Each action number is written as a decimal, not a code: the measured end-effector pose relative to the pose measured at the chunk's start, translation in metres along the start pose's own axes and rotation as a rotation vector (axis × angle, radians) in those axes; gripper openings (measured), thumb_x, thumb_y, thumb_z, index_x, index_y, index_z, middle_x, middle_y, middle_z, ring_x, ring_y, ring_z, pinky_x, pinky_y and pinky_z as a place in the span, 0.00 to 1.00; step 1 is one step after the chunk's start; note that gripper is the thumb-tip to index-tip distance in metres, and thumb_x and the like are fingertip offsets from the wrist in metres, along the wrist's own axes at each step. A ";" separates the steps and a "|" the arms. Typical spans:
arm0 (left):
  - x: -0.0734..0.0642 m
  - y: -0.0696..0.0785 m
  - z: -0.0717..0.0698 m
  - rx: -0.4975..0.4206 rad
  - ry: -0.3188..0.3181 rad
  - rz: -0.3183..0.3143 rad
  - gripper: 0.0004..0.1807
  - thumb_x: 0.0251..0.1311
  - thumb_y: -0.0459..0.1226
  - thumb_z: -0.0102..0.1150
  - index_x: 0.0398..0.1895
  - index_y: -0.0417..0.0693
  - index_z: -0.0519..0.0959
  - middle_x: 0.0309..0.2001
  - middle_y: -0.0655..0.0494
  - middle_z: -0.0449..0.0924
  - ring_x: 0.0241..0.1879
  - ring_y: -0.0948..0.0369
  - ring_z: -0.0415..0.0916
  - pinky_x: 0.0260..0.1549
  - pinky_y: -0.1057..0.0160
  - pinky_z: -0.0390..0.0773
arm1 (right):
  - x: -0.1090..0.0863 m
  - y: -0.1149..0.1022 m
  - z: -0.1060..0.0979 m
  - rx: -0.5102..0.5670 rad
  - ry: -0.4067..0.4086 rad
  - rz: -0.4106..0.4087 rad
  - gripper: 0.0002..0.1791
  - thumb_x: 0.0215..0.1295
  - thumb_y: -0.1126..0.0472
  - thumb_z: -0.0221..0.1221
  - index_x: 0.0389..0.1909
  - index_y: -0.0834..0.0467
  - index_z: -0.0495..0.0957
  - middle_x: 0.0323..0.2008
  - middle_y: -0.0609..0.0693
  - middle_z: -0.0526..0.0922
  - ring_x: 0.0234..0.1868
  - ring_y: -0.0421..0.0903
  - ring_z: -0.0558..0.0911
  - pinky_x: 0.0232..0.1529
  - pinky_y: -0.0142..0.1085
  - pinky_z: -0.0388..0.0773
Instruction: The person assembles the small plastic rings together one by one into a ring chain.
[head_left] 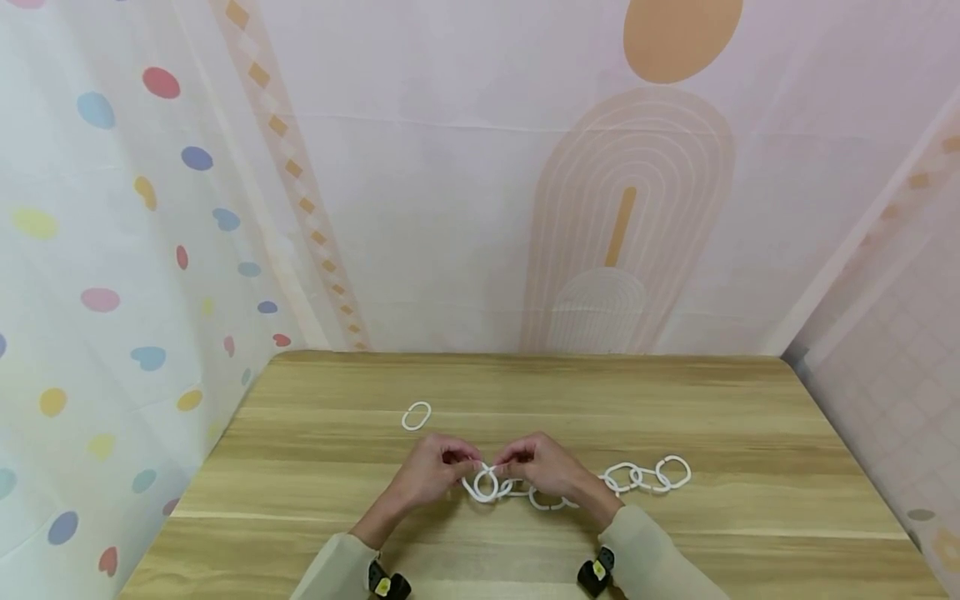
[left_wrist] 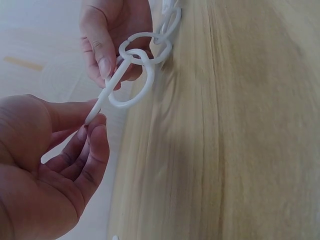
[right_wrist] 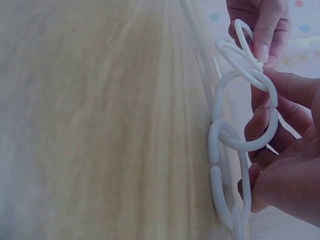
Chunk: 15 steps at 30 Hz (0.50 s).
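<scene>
A white plastic C-shaped link [left_wrist: 106,94] is pinched between the thumb and fingers of my left hand [head_left: 429,473]. My right hand [head_left: 551,468] pinches a neighbouring white link [left_wrist: 149,82] close by, its fingertips near those of the left. In the left wrist view these two links overlap and meet the end of a chain of white links [right_wrist: 270,131]. The chain passes beneath my right hand and forearm, which hide part of it, and its far end [head_left: 677,457] lies on the table to the right.
One loose white link [head_left: 428,407] lies on the wooden table [head_left: 337,433], beyond my left hand. A patterned curtain [head_left: 435,233] hangs along the table's back edge, with more patterned cloth at both sides. Each wrist wears a small black camera [head_left: 596,572].
</scene>
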<state>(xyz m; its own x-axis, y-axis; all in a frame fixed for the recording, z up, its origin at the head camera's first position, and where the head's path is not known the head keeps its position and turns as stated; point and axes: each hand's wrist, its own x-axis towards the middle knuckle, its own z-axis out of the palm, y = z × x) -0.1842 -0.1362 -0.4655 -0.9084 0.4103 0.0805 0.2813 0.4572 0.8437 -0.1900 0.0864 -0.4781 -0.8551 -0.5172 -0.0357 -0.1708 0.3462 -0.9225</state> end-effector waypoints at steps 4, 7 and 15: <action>0.000 0.000 0.000 0.029 -0.003 -0.005 0.03 0.58 0.29 0.66 0.33 0.43 0.87 0.29 0.53 0.85 0.26 0.67 0.75 0.24 0.69 0.75 | 0.000 -0.001 -0.001 -0.001 -0.002 -0.003 0.05 0.65 0.63 0.64 0.36 0.58 0.87 0.34 0.54 0.87 0.33 0.40 0.78 0.35 0.31 0.73; 0.000 0.001 -0.001 0.040 -0.006 -0.012 0.04 0.59 0.29 0.65 0.34 0.43 0.87 0.29 0.55 0.84 0.26 0.67 0.75 0.24 0.69 0.75 | 0.000 0.000 0.000 0.013 0.002 0.005 0.05 0.64 0.63 0.64 0.37 0.59 0.87 0.35 0.54 0.87 0.33 0.40 0.78 0.35 0.31 0.73; 0.001 0.003 -0.001 0.043 -0.009 -0.022 0.03 0.59 0.30 0.66 0.33 0.44 0.87 0.28 0.55 0.84 0.25 0.67 0.74 0.23 0.70 0.74 | 0.000 0.000 0.000 0.034 0.011 0.019 0.06 0.65 0.63 0.64 0.38 0.59 0.87 0.36 0.55 0.87 0.34 0.41 0.79 0.35 0.31 0.74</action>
<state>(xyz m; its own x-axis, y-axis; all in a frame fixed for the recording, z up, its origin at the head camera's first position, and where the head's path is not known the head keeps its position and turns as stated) -0.1845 -0.1357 -0.4623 -0.9118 0.4067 0.0572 0.2744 0.4997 0.8216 -0.1898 0.0869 -0.4780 -0.8635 -0.5019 -0.0492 -0.1378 0.3287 -0.9343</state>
